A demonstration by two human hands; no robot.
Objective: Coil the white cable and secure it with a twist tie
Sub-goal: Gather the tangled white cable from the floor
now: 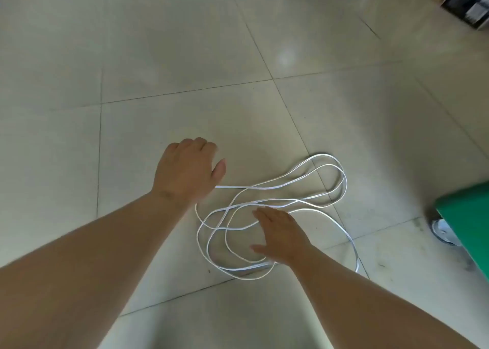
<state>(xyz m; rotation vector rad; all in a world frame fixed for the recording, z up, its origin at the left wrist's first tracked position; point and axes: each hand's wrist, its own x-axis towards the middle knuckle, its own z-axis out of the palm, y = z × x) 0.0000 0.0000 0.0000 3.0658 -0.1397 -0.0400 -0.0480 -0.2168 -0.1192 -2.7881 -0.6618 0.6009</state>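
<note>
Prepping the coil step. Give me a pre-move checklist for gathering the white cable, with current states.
1. White cable fully laid out: ok, loose uncoiled loops.
2. Left hand holds the cable end: cannot tell, fingers curled, end runs under the palm.
3. Right hand free to gather: ok, flat and open over the loops.
4. Twist tie ready: not ok, none in view.
5. Cable clear of the green cart: ok, apart.

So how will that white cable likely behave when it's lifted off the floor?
The white cable is probably floppy: it lies in loose, uneven loops on the tiled floor. Thin, so likely light. Its loops cross, so lifting one may drag others.
</note>
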